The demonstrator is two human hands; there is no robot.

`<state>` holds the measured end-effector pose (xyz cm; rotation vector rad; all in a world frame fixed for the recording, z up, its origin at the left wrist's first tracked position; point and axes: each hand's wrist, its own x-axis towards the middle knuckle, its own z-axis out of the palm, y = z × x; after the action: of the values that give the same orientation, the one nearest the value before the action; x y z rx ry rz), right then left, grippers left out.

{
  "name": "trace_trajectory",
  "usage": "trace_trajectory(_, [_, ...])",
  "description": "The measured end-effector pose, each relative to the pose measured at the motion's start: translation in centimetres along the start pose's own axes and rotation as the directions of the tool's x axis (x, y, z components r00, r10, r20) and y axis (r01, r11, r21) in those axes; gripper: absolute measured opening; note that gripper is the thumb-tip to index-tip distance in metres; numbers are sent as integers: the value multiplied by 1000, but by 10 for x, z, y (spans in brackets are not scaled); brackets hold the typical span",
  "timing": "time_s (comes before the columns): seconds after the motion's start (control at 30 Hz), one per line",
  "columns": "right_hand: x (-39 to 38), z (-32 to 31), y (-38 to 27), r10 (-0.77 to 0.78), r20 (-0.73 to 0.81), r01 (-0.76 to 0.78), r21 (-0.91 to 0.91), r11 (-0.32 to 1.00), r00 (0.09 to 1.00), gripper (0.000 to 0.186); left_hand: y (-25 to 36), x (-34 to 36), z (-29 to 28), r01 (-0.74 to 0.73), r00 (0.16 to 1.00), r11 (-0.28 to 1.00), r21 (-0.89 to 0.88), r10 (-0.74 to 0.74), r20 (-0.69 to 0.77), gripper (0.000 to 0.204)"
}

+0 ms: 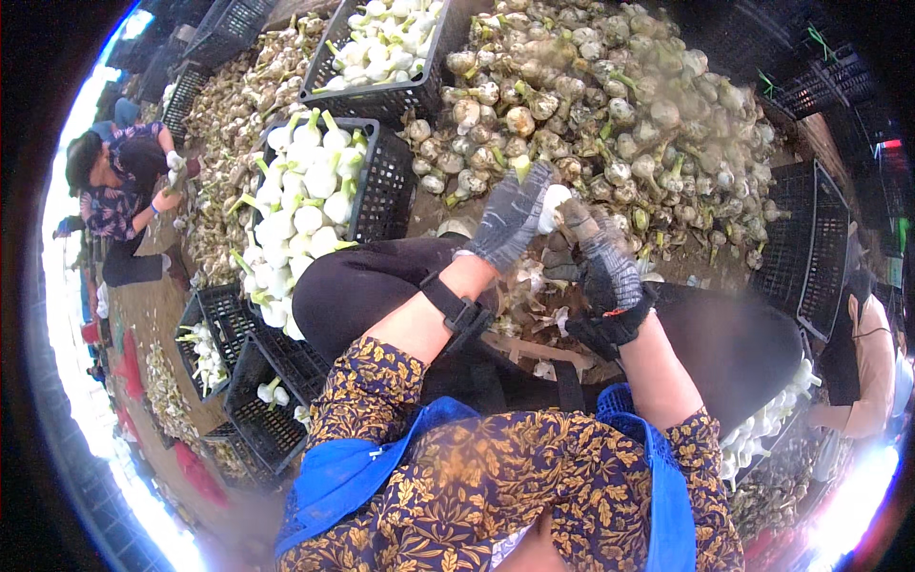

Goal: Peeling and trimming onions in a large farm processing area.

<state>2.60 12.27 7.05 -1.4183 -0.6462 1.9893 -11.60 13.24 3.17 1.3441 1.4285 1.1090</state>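
Note:
My left hand (515,217), in a grey knit glove, is closed around a white garlic bulb (554,206) whose short pale-green stem pokes up past the fingers. From the other side, the stained glove fingertips of my right hand (604,255) press on the same bulb, with the thumb lower down. Just beyond my hands rises a large heap of unpeeled, soil-stained garlic bulbs (620,114). Below the hands, loose skins and scraps (534,303) lie between my knees.
A black crate (386,181) heaped with clean white bulbs stands left of my knee; another crate (372,100) of them is behind it. Darker crates (262,405) sit at lower left, and tall crates (805,243) at right. A co-worker (124,191) sits far left; another person (867,353) is at right.

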Motion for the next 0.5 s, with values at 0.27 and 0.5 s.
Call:
trace_trajectory(0.27, [-13, 14, -11, -62, 28, 61, 26, 998, 998, 27, -12, -2, -1, -278, 958, 854, 440, 283, 56, 37])
trace_trajectory(0.5, [-5, 12, -1, -180, -38, 175, -108, 979, 983, 35, 11, 1, 4, -36, 993, 999, -16, 34, -114, 26])
